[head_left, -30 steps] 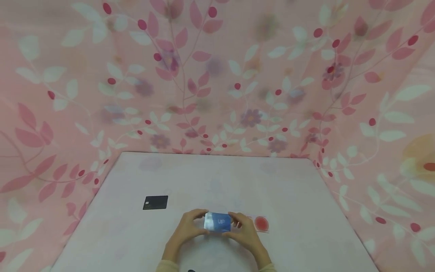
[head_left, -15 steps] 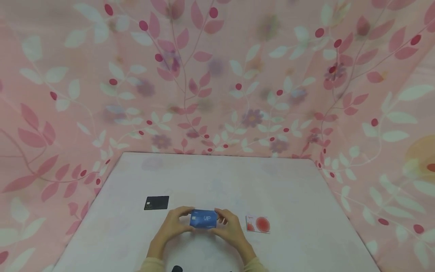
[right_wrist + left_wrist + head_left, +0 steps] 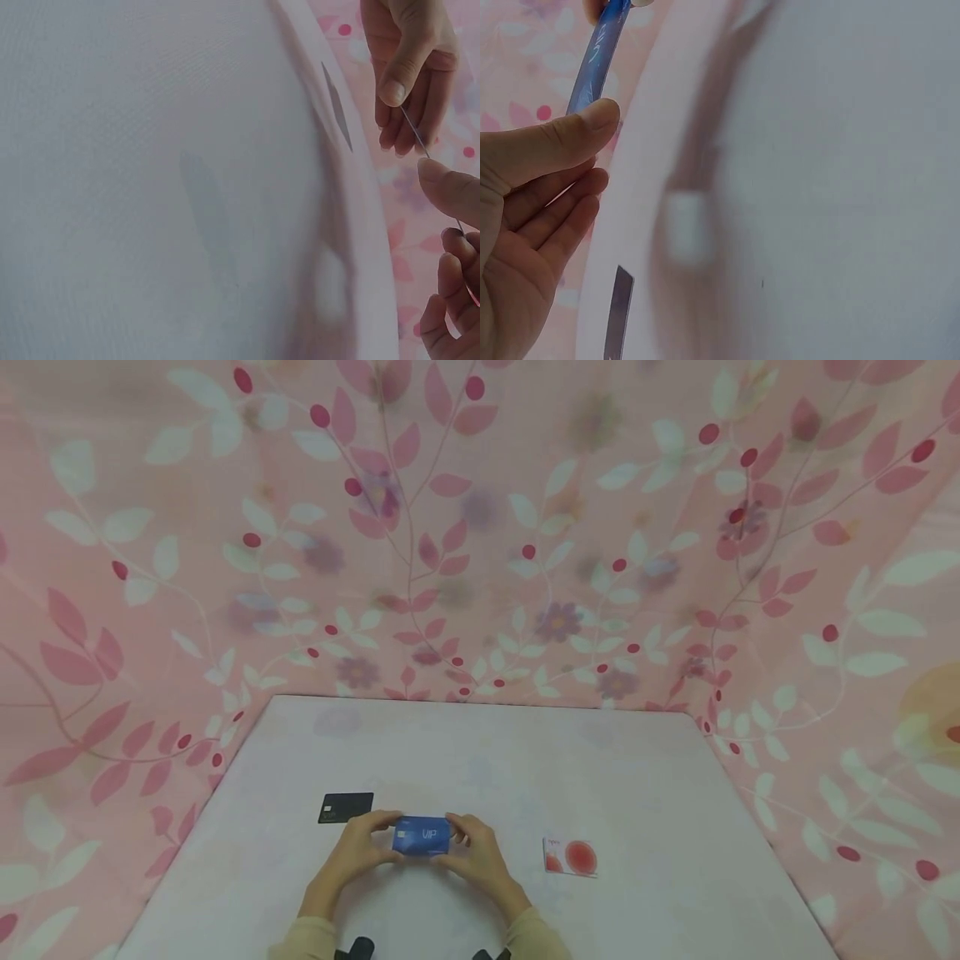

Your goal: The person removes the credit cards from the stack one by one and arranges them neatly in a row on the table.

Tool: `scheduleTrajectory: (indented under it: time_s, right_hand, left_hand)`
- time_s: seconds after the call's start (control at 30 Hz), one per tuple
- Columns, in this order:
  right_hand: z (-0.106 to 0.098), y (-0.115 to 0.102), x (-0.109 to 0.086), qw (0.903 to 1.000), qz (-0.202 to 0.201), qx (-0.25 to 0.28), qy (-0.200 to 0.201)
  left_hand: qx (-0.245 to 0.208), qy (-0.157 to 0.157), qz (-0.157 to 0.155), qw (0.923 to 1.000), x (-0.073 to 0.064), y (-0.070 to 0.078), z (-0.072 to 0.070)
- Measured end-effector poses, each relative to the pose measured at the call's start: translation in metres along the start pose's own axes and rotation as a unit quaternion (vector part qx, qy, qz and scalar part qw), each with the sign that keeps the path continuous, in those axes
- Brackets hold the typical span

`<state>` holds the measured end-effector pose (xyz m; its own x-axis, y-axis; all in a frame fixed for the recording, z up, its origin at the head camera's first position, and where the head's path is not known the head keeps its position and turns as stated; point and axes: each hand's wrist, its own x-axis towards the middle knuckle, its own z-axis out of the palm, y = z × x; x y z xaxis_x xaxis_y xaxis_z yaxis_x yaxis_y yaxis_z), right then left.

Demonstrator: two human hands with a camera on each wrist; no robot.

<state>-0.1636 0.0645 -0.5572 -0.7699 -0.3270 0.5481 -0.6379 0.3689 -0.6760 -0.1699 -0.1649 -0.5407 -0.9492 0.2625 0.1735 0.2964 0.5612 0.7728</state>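
A blue card point(image 3: 422, 837) with a chip and the letters VIP is held up above the white table between both hands. My left hand point(image 3: 358, 845) pinches its left edge, thumb below and fingers above. On its right edge my right hand point(image 3: 474, 852) has the same kind of pinch. In the left wrist view the blue card point(image 3: 600, 56) runs slantwise above the left thumb point(image 3: 562, 139). Seen from the right wrist, the card is edge-on, a thin line between the two hands. Behind the left hand lies a black card point(image 3: 341, 807), its lower right part hidden by the fingers.
To the right on the white table point(image 3: 645, 793) lies a white card with red circles point(image 3: 572, 857). Pink floral cloth point(image 3: 480, 527) hangs behind the table and along both sides. Dark objects point(image 3: 362, 948) show at the bottom edge between the forearms.
Both hands have carried the blue card leftward, toward the black card. The white card with red circles, partly covered by the right hand before, is now in full view.
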Motion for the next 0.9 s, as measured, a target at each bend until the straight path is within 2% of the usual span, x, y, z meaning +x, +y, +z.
scheduleTrajectory:
  time_s: [0.1,0.4,0.7,0.9]
  right_hand:
    - [0.008,0.003,0.004,0.9999,0.007,-0.005,-0.006]
    - [0.026,0.013,0.021,0.9981,0.05,-0.022,-0.03]
    - [0.036,0.021,0.037,0.9962,0.053,-0.047,-0.051]
    - [0.041,0.026,0.046,0.9914,0.095,-0.053,-0.074]
  left_hand:
    - [0.006,0.001,-0.017,0.9998,0.002,-0.007,-0.003]
    - [0.018,0.019,-0.024,0.9994,0.014,-0.025,-0.009]
    - [0.022,0.024,-0.043,0.9985,0.025,-0.038,-0.015]
    - [0.025,0.022,-0.055,0.9979,0.033,-0.047,-0.015]
